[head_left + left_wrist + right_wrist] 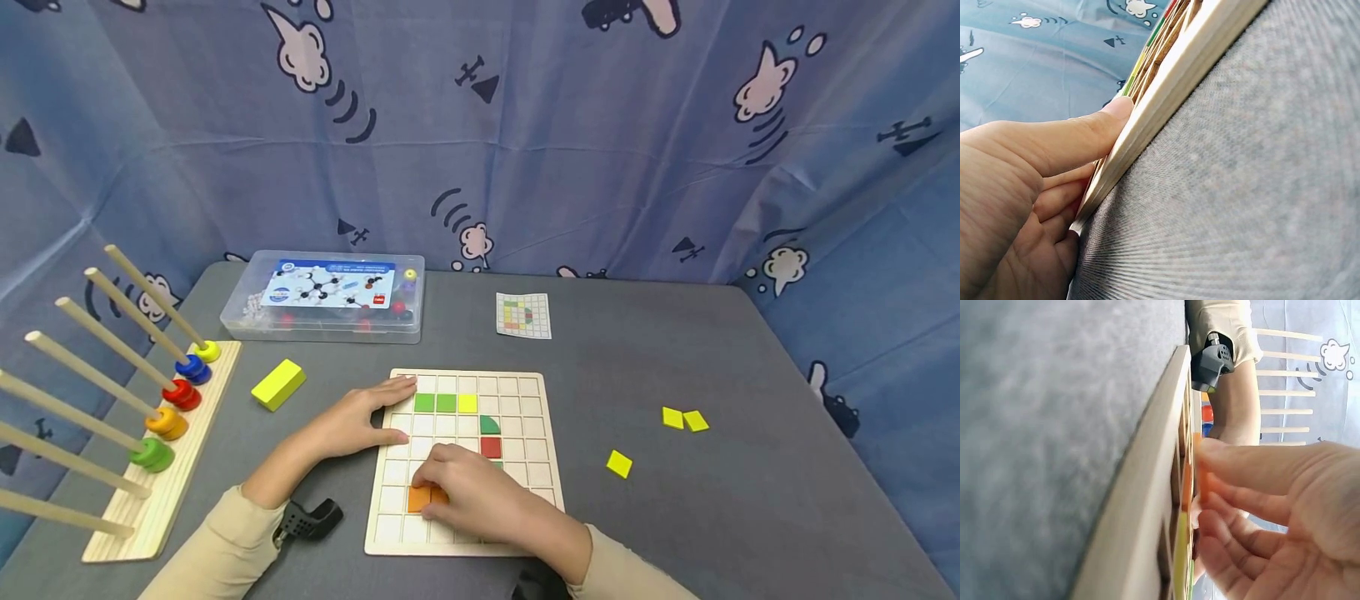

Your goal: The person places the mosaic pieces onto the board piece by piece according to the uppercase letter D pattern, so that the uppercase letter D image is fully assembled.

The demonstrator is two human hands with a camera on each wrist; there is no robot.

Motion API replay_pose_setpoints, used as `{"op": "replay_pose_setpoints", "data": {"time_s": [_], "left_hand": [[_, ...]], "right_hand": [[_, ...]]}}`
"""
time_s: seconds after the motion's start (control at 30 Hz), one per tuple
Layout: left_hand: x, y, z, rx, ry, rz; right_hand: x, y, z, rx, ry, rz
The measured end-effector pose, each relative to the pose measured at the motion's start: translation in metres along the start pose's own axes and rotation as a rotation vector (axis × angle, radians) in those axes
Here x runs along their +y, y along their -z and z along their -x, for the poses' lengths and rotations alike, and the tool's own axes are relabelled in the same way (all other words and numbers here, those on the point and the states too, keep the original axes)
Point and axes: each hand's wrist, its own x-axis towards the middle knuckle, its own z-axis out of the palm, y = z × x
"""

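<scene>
Right hand (476, 493) pinches orange tile (1204, 484) | right wrist: grip visible | head: partly hidden

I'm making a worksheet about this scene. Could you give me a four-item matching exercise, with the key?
Column one:
1. Left hand
2. Right hand
3. Printed card
4. Yellow block

Column two:
a. lies beyond the far edge of the grid board
b. touches the left side of the grid board
c. lies near the peg rack
d. pinches an orange tile

Right pairs: 1-b, 2-d, 3-a, 4-c.
</scene>
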Motion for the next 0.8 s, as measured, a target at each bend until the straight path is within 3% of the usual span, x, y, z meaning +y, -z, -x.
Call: {"op": "replay_pose_setpoints", "data": {"time_s": [0.3, 0.8], "left_hand": [[0.0012, 0.0005, 0.0001, -0.004, 0.004, 0.015], [0.0010, 0.0004, 0.0004, 0.006, -0.001, 0.014]], "right_hand": [[-0.0046, -0.0032, -0.0043, -0.001, -0.013, 0.077], [-0.0030, 0.0007, 0.0000, -0.006, -0.023, 0.006]]}}
